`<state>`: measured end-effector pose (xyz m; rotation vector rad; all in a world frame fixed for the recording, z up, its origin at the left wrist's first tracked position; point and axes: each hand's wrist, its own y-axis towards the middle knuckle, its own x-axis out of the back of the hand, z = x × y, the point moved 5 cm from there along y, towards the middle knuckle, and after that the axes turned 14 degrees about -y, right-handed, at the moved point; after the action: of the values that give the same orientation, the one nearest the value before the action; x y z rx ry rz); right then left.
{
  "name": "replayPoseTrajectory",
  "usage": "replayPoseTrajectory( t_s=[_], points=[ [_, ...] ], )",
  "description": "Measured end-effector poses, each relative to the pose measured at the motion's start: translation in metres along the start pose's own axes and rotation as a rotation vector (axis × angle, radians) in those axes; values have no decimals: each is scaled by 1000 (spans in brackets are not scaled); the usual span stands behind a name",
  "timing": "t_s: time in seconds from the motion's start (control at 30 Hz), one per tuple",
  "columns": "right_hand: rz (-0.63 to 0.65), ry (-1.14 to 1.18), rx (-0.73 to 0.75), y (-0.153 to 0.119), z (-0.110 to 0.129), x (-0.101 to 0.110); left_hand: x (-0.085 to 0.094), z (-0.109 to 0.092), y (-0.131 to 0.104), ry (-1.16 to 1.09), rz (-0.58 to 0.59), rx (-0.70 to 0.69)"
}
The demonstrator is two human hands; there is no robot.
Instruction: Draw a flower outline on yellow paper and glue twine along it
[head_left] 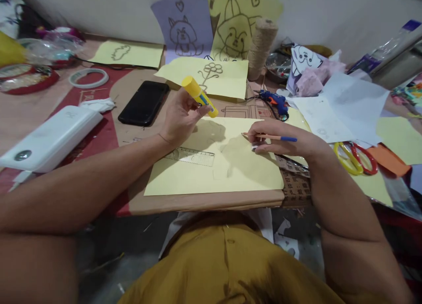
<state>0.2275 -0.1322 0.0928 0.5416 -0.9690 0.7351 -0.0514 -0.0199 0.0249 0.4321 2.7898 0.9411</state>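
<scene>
A yellow glue stick (199,96) is gripped in my left hand (182,117), tilted above the upper edge of a yellow sheet (250,176). My right hand (267,139) holds a pencil (272,137) with a blue end, its tip pointing left over the sheet's upper right part. Something small and dark shows under the right fingers, too small to name. A clear ruler (194,157) lies on the sheet's left half, partly in shadow. Faint pencil lines mark the paper near the ruler and below the left hand.
A black phone (144,103), white power bank (52,137) and tape roll (89,78) lie to the left. Behind are drawings (187,35), a twine spool (262,49) and a blue glue gun (273,100). Scissors (354,159) and loose papers (356,101) are at the right.
</scene>
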Motion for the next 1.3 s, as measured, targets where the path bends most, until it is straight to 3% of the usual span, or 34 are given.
replayPoseTrajectory(
  t_s=[0.27, 0.33, 0.4, 0.5, 0.6, 0.8, 0.97, 1.13, 1.3],
  points=[
    [-38, 5, -169, -18, -17, 18, -5, -7, -3, -47, 33, 39],
    [-151, -2, -258, -17, -17, 23, -7, -9, -2, -60, 51, 26],
    [-341, 16, -316, -14, -16, 28, -9, -10, -1, -56, 58, 38],
    [-622, 98, -307, -7, -10, 28, -11, -10, 2, -42, 64, 62],
    [-789, 174, -311, -1, -8, 20, -10, -13, 6, -42, 36, 53],
    [-752, 216, -296, 12, -7, -3, -15, -34, 10, -117, 37, 117],
    [-827, 197, -308, 14, -11, -8, -42, -49, 14, -129, 155, 244],
    [-946, 157, -376, 10, -17, -4, -74, -34, 20, -28, 280, 230],
    [-991, 196, -374, 8, -18, -2, -80, -14, 19, 71, 280, 253]
  ],
)
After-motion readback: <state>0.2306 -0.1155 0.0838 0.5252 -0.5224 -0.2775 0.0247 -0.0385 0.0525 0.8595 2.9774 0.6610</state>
